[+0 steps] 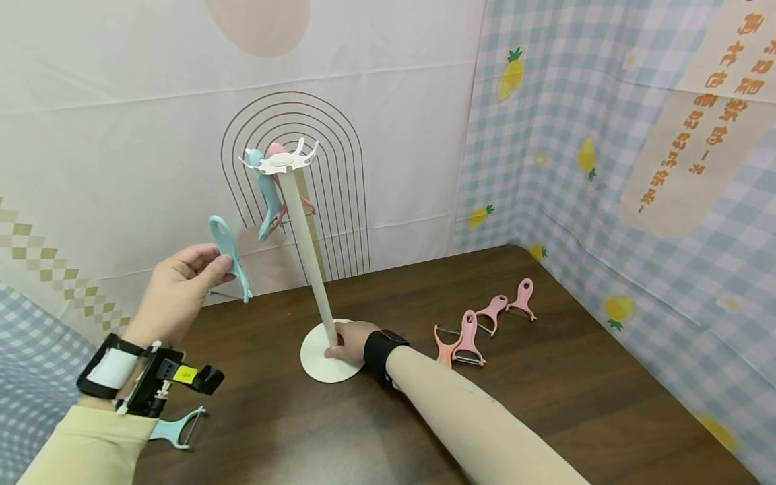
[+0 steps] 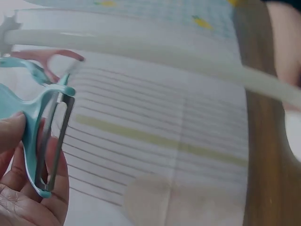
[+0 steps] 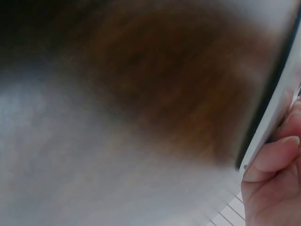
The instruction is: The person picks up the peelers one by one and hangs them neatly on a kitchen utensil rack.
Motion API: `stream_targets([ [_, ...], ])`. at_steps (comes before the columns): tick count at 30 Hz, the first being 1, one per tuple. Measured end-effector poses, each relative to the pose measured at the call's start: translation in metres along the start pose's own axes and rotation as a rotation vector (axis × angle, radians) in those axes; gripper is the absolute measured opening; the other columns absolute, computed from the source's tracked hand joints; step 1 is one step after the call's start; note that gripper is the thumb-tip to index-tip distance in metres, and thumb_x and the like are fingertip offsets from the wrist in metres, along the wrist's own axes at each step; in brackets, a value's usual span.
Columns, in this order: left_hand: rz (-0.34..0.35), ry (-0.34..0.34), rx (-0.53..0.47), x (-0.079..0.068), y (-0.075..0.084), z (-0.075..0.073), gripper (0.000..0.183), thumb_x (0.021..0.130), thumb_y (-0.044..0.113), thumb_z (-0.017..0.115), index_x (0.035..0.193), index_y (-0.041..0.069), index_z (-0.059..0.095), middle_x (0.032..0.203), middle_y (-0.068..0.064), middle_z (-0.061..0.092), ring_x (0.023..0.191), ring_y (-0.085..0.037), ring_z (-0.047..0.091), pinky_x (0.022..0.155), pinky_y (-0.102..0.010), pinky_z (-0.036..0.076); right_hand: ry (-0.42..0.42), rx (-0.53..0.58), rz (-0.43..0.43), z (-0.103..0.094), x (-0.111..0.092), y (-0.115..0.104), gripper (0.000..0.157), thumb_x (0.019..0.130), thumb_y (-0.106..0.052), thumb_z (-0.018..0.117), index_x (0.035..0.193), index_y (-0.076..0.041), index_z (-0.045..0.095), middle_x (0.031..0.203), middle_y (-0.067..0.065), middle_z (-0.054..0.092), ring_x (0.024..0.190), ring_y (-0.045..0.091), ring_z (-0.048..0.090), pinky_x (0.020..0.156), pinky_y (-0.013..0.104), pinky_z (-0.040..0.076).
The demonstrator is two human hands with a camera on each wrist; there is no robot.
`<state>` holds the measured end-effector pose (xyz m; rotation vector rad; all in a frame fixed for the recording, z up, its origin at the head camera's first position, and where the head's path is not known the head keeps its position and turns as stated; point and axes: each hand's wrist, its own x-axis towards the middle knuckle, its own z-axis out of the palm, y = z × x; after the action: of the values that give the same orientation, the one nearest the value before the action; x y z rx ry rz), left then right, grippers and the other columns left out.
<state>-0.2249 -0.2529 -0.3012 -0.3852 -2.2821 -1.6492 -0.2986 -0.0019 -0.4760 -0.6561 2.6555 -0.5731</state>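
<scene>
My left hand (image 1: pixel 184 279) pinches a light blue peeler (image 1: pixel 225 242) between thumb and fingers, its handle loop up and its blade end down, left of a white stand (image 1: pixel 312 259). Its metal blade shows in the left wrist view, close to the fingers. At the foot of the stand, my right hand (image 1: pixel 353 341) grips the lower pole, just over the round base (image 1: pixel 318 364). From the stand's hook ring (image 1: pixel 283 162) hang a blue peeler (image 1: pixel 267 192) and a pink peeler (image 1: pixel 275 149), the pink one partly hidden.
On the table (image 1: pixel 376 431) to the right lie an orange peeler (image 1: pixel 446 350) and pink peelers (image 1: pixel 469 337), grouped near the right forearm. Another blue peeler (image 1: pixel 176 429) lies front left, partly behind the left sleeve. A white cloth backdrop (image 1: pixel 400 135) stands behind.
</scene>
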Motion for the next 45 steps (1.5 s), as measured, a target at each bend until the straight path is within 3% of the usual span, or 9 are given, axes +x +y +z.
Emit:
stream_targets([
  [4, -0.008, 0.016, -0.247, 0.001, 0.012, 0.0, 0.036, 0.096, 0.016, 0.061, 0.123, -0.006, 0.057, 0.103, -0.004, 0.067, 0.091, -0.013, 0.064, 0.078, -0.018, 0.05, 0.001, -0.003, 0.002, -0.001, -0.001, 0.0, 0.044, 0.088, -0.047, 0.068, 0.118, -0.016, 0.061, 0.086, -0.008, 0.06, 0.079, 0.01, 0.055, 0.075, 0.029, 0.044],
  [10, 0.032, 0.012, -0.391, 0.007, 0.027, 0.005, 0.036, 0.095, 0.012, 0.061, 0.123, -0.009, 0.056, 0.106, -0.008, 0.067, 0.095, -0.016, 0.063, 0.085, -0.025, 0.051, 0.009, 0.002, -0.01, 0.002, 0.002, 0.003, 0.041, 0.087, -0.047, 0.069, 0.114, -0.016, 0.061, 0.083, -0.008, 0.058, 0.076, 0.011, 0.054, 0.072, 0.029, 0.043],
  [19, 0.092, -0.019, -0.455, 0.017, 0.042, 0.014, 0.031, 0.095, 0.006, 0.06, 0.121, -0.009, 0.058, 0.103, -0.01, 0.066, 0.09, -0.017, 0.064, 0.083, -0.026, 0.051, 0.006, 0.001, -0.016, -0.001, -0.003, 0.0, 0.04, 0.088, -0.047, 0.068, 0.114, -0.017, 0.061, 0.083, -0.009, 0.058, 0.077, 0.009, 0.054, 0.072, 0.028, 0.043],
  [34, 0.098, 0.033, -0.453, 0.031, 0.059, 0.028, 0.03, 0.092, 0.007, 0.066, 0.119, -0.005, 0.064, 0.105, -0.011, 0.068, 0.088, -0.017, 0.066, 0.08, -0.025, 0.053, 0.017, 0.012, -0.028, 0.006, 0.004, 0.005, 0.037, 0.087, -0.048, 0.069, 0.108, -0.019, 0.061, 0.079, -0.01, 0.058, 0.074, 0.009, 0.055, 0.07, 0.028, 0.043],
  [45, 0.118, 0.018, -0.511, 0.034, 0.061, 0.033, 0.027, 0.091, 0.004, 0.065, 0.116, -0.006, 0.065, 0.099, -0.011, 0.068, 0.083, -0.015, 0.066, 0.078, -0.025, 0.053, 0.027, 0.019, -0.02, 0.008, 0.007, 0.007, 0.04, 0.086, -0.048, 0.07, 0.111, -0.018, 0.062, 0.081, -0.01, 0.059, 0.075, 0.009, 0.055, 0.071, 0.029, 0.044],
])
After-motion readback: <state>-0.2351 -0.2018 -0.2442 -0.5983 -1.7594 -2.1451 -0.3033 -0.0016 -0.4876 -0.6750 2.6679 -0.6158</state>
